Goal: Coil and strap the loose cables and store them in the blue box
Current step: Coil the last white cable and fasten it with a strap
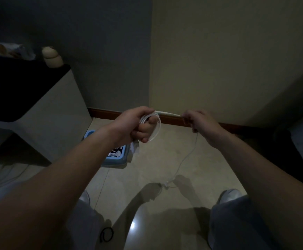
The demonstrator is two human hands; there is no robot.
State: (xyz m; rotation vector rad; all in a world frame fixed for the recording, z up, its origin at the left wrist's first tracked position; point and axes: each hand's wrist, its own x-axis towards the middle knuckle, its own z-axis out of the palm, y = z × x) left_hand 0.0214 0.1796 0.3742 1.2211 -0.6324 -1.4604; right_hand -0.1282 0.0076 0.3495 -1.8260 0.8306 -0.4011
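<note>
My left hand (pixel 138 123) grips a coil of white cable (pixel 157 131) in front of me, above the floor. A taut stretch of the same cable runs right from the coil to my right hand (pixel 199 121), which pinches it. Below my right hand the loose end (pixel 185 159) hangs down to the tiled floor and ends in a small plug near my feet. The blue box (pixel 119 160) stands on the floor under my left forearm, with white coiled cables inside it; most of the box is hidden by the arm.
A white cabinet with a dark top (pixel 29 98) stands at the left, with small objects on it. A black cable loop (pixel 107 234) lies on the floor by my left leg. Another thin cable (pixel 15 175) trails on the floor at far left. Walls meet straight ahead.
</note>
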